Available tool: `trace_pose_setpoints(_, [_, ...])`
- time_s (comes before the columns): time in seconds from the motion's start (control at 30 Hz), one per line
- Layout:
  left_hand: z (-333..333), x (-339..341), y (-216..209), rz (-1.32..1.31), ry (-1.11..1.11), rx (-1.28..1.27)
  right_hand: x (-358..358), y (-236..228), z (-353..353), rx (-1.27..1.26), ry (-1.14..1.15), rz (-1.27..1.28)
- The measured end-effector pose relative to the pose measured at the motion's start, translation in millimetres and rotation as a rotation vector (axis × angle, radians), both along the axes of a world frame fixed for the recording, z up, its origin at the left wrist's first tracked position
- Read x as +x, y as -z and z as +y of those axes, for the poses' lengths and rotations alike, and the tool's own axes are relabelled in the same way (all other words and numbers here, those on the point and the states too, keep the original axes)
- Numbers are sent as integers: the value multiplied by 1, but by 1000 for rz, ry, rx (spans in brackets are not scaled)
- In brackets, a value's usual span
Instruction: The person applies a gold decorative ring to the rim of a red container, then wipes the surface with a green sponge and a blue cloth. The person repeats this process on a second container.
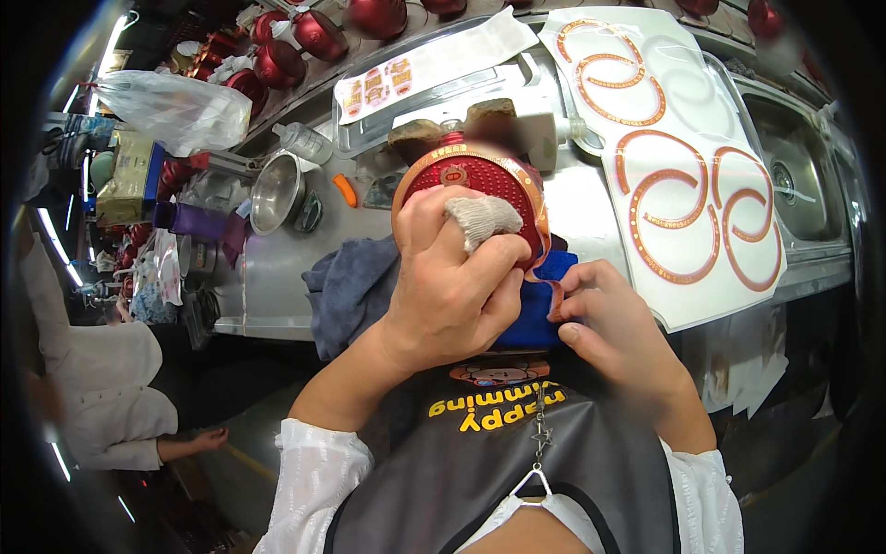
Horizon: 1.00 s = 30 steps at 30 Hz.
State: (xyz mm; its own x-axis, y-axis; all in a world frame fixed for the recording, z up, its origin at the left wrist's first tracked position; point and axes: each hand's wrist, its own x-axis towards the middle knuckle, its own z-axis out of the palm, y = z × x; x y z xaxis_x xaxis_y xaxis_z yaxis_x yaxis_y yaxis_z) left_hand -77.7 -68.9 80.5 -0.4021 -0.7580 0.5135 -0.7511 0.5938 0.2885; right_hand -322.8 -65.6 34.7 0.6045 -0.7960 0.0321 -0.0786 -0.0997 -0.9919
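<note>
A round red piece with a studded face stands in front of me on the workbench. An orange-gold decal strip runs around its rim and hangs loose at the lower right. My left hand is closed, its bent fingers around a beige knit cloth and pressed against the red face; its fingertips are partly hidden. To the right, my right hand pinches the loose end of the strip between thumb and fingers. Behind the red piece are two brown padded blocks, which flank its top.
White sheets with orange ring decals lie at the right, beside a metal sink. A blue cloth and a grey cloth lie near me. A steel bowl and an orange tool are left. Another person's sleeve shows far left.
</note>
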Motion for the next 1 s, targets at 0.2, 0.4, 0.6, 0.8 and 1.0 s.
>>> trace_pose_setpoints(0.2, [31,-3,13,77,-138,96,-8,-11,0,284,-240,-250])
trace_pose_setpoints(0.4, [30,-14,11,8,-300,215,0,-13,-5,77,-424,-156])
trace_pose_setpoints(0.6, [20,-19,5,-112,-251,29,-3,-18,-1,15,-331,-35])
trace_pose_setpoints(0.8, [17,-13,3,-182,-147,-52,-13,-15,-13,-232,24,215])
trace_pose_setpoints(1.0, [8,-6,5,-141,-2,-42,-11,-10,-9,-184,-200,161])
